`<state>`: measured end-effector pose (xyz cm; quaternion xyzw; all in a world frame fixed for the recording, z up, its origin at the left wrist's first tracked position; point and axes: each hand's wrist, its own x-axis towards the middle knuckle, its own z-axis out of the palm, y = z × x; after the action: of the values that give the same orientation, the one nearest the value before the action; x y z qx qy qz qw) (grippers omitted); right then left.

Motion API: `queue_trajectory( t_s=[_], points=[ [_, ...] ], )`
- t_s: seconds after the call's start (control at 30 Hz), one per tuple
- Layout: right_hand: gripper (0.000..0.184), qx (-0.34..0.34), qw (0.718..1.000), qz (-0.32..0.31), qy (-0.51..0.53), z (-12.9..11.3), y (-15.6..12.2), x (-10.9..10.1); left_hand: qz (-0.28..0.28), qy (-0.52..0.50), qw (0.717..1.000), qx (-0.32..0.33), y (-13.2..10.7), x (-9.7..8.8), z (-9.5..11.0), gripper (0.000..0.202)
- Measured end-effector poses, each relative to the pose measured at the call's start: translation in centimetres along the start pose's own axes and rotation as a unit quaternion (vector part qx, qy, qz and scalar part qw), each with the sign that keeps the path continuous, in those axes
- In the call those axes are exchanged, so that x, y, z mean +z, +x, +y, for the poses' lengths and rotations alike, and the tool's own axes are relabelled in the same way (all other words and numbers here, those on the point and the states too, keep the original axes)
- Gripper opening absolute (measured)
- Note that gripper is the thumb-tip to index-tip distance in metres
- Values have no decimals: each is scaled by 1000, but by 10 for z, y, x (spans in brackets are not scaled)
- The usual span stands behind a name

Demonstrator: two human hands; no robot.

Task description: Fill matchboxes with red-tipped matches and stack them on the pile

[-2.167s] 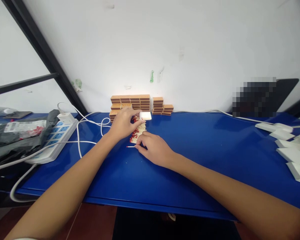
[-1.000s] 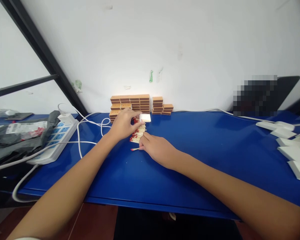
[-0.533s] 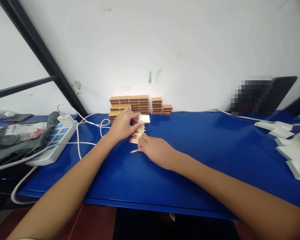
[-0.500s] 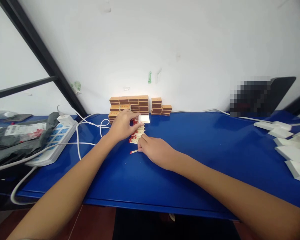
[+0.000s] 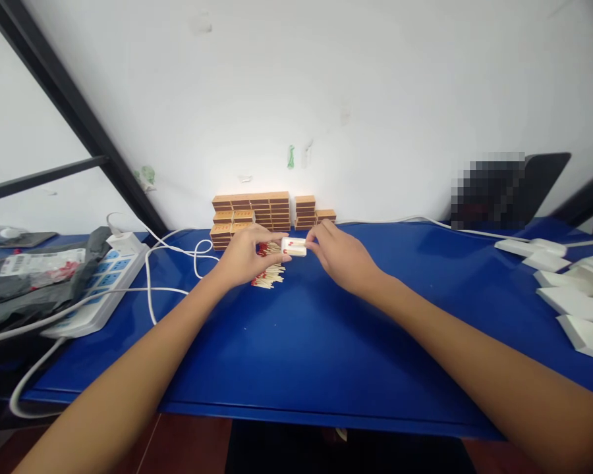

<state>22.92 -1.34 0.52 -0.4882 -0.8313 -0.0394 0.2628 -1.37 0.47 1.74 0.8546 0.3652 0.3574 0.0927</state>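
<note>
Between its thumb and fingers my left hand (image 5: 250,253) grips a small white matchbox tray (image 5: 287,251) by its left end. A few red-headed matches (image 5: 299,243) lie lengthwise in the tray, heads toward the left. My right hand (image 5: 338,253) pinches at the tray's right end, on the tail ends of the matches; its fingertips partly hide them. Just under and in front of the left hand, a pile of loose matches (image 5: 267,278) rests on the blue table (image 5: 296,355). Part of that pile is covered by the hand.
Stacked matchboxes (image 5: 271,204) stand against the wall, with a smaller stack (image 5: 305,210) to their right. White trays (image 5: 573,299) are heaped at the right. A power strip (image 5: 103,283), white cables (image 5: 151,289) and a grey plastic bag (image 5: 34,270) lie at the left.
My right hand has moved from the front of the match pile up to the tray's right end, bringing matches to it. The tray now shows matches inside and sits slightly lower.
</note>
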Motion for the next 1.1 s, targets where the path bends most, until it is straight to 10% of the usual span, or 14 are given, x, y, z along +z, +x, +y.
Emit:
queue_trajectory(
  t_s=[0.33,0.7,1.1],
  points=[
    [13,-43,992,59,105,-19,-10,9,12,57,998,-3,0,0,-3,33],
    [17,-29,979,-128,157,-68,-17,33,51,140,989,-18,1,-5,-14,31],
    [14,-16,981,-126,148,-68,-18,34,49,147,988,0,2,-6,-13,24]
  ],
)
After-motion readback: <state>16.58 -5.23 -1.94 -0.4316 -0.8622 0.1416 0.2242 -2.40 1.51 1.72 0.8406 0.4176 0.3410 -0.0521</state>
